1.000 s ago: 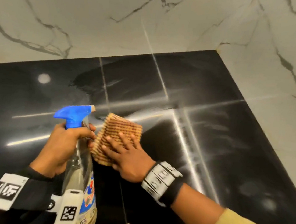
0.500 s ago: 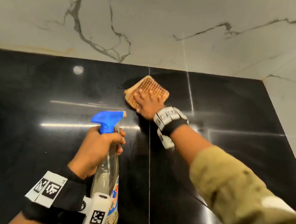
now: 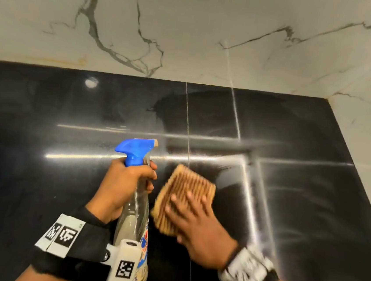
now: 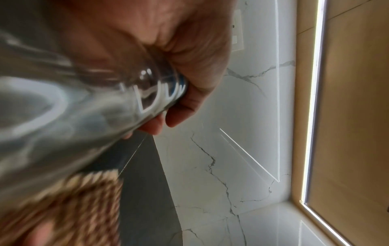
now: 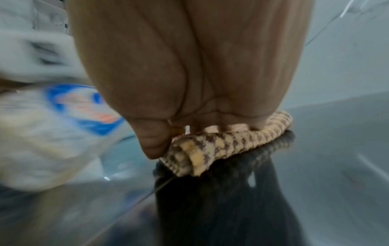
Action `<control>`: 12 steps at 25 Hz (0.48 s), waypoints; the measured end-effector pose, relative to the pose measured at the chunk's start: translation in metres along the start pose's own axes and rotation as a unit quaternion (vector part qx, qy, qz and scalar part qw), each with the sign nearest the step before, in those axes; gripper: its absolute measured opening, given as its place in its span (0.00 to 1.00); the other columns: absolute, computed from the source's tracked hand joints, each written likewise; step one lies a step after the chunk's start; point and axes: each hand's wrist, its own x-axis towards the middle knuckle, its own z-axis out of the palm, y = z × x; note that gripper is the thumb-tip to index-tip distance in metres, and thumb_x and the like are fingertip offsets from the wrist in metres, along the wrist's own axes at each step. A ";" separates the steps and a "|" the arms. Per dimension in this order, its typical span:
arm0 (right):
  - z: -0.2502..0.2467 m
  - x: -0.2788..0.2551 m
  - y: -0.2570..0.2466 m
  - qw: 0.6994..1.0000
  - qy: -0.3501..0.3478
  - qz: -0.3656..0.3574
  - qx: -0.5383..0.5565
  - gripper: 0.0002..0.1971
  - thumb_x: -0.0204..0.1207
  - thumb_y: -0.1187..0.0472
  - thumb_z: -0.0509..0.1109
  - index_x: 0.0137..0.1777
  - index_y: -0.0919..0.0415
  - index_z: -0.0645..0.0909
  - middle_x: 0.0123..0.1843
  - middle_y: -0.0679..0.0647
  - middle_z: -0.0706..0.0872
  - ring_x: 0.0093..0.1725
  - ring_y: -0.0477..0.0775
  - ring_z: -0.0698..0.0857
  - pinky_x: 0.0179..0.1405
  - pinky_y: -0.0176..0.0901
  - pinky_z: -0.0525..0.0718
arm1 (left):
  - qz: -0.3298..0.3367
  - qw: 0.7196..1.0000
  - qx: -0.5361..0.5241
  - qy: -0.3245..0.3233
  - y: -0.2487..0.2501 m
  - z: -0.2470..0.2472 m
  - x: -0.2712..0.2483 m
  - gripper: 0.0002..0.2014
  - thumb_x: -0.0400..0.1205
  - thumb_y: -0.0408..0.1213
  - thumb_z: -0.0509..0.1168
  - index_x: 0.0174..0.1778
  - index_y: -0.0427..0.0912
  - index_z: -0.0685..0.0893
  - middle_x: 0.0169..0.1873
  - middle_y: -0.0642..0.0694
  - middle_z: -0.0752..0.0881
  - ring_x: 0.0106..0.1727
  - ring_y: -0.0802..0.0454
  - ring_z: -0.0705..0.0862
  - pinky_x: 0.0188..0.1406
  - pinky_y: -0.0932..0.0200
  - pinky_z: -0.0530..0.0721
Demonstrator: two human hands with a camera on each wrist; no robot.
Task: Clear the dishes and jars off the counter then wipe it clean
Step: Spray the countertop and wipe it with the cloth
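A corner is formed by white marble wall panels (image 3: 192, 26) veined in grey, a lit strip (image 4: 313, 99) is set along a tan wooden panel (image 4: 353, 116), and streaks of light are reflected below.

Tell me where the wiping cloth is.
In the head view, the cloth lies on the black counter under the right hand, just right of the spray bottle.

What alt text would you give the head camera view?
A right hand presses a folded tan cloth flat on a glossy black counter, while the left hand grips a blue-topped spray bottle beside it. Marble wall behind.
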 end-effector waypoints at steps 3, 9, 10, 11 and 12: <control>0.020 -0.044 -0.024 0.998 -0.049 -0.007 0.030 0.40 0.67 0.39 0.57 0.82 0.43 0.59 0.82 0.46 0.68 0.78 0.62 0.71 0.73 0.65 0.58 | -0.014 1.000 0.006 -0.013 -0.001 0.003 0.007 0.05 0.72 0.20 0.66 0.41 0.32 0.84 0.27 0.40 0.80 0.24 0.47 0.79 0.33 0.53 0.79; -0.046 0.087 0.026 0.999 0.021 0.019 0.047 0.33 0.78 0.45 0.55 0.84 0.47 0.58 0.86 0.50 0.58 0.83 0.68 0.59 0.76 0.74 0.58 | 0.000 1.000 0.010 -0.027 -0.003 0.009 0.005 0.04 0.70 0.22 0.69 0.39 0.30 0.84 0.27 0.36 0.80 0.26 0.43 0.78 0.32 0.53 0.79; -0.068 0.122 0.041 0.998 0.027 0.034 0.048 0.33 0.80 0.45 0.56 0.85 0.46 0.54 0.87 0.49 0.53 0.84 0.67 0.54 0.77 0.73 0.53 | 0.000 1.000 0.013 -0.024 -0.004 0.008 0.005 0.06 0.69 0.24 0.70 0.40 0.29 0.84 0.27 0.36 0.80 0.26 0.43 0.79 0.33 0.52 0.80; -0.090 0.157 0.055 0.996 0.036 0.057 0.050 0.33 0.82 0.45 0.56 0.85 0.45 0.50 0.87 0.48 0.50 0.85 0.66 0.51 0.78 0.72 0.51 | -0.002 1.000 0.014 -0.019 -0.004 0.006 0.005 0.07 0.68 0.24 0.70 0.41 0.29 0.84 0.27 0.36 0.80 0.26 0.44 0.79 0.33 0.52 0.80; -0.111 0.190 0.067 0.994 0.041 0.082 0.053 0.33 0.82 0.43 0.55 0.85 0.45 0.49 0.87 0.47 0.48 0.85 0.65 0.49 0.78 0.71 0.50 | -0.002 1.000 0.014 -0.012 -0.005 0.004 0.006 0.07 0.68 0.23 0.70 0.41 0.28 0.84 0.27 0.35 0.80 0.25 0.44 0.79 0.32 0.52 0.79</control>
